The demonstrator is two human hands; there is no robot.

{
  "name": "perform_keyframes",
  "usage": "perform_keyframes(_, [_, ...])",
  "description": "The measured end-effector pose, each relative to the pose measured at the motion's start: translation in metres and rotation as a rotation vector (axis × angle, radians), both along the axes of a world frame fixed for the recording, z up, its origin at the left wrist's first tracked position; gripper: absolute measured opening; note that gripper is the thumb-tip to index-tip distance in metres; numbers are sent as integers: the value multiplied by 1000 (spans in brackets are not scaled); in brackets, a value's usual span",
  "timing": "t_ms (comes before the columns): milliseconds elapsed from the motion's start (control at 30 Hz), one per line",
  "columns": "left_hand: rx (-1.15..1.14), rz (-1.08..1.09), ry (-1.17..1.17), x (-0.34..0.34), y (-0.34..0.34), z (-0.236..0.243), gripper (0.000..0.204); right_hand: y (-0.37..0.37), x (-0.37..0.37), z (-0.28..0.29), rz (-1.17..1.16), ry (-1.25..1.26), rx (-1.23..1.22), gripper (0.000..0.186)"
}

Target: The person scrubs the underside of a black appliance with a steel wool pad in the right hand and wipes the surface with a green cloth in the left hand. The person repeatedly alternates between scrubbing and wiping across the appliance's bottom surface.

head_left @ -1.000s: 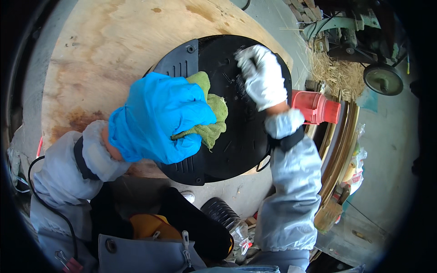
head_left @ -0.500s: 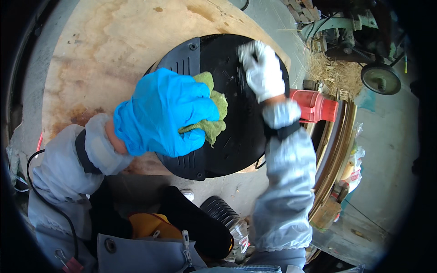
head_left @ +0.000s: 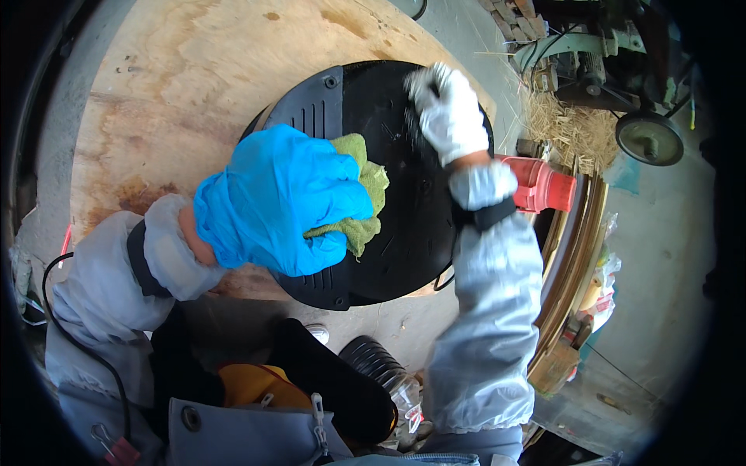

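Note:
A round black object (head_left: 388,264) with a grey slotted panel (head_left: 303,101) lies on a plywood board (head_left: 155,70). My left hand (head_left: 284,202), in a blue glove, grips a crumpled olive-green cloth (head_left: 365,180) against the object's top, left of centre. My right hand (head_left: 447,109), in a white glove, is on the upper right of the black surface, with its fingers curled together and blurred by motion; whatever they may hold is hidden.
Beside the board at right are a red plastic container (head_left: 544,186), long wooden strips (head_left: 579,256) and straw (head_left: 571,132). A wheeled machine (head_left: 649,138) stands at upper right. A large clear plastic bottle (head_left: 396,388) lies by my legs below.
My right hand has moved upward a little along the top of the black object and is blurred. My left hand has shifted slightly rightward from a second ago, still gripping the cloth.

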State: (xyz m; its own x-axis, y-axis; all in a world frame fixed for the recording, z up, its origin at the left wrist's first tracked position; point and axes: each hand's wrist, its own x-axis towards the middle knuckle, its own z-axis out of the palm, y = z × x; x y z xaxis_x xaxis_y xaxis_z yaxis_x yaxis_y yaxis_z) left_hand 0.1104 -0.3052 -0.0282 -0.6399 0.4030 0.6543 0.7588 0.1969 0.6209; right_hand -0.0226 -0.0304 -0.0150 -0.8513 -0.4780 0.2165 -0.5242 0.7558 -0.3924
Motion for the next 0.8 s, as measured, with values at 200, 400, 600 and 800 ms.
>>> perform_keyframes(200, [6, 26, -7, 2, 0, -1, 25, 18, -60, 2, -335, 111, 286, 17])
perform_keyframes(400, [23, 64, 15, 2, 1, -1, 24, -75, -4, -8, 226, 73, 12, 10])
perform_keyframes(600, [29, 76, -2, 4, 0, -1, 24, -29, -19, 5, -67, -7, 28, 10])
perform_keyframes(800, [55, 90, 14, 3, 2, -3, 24, -20, -23, 6, -238, -2, 83, 12])
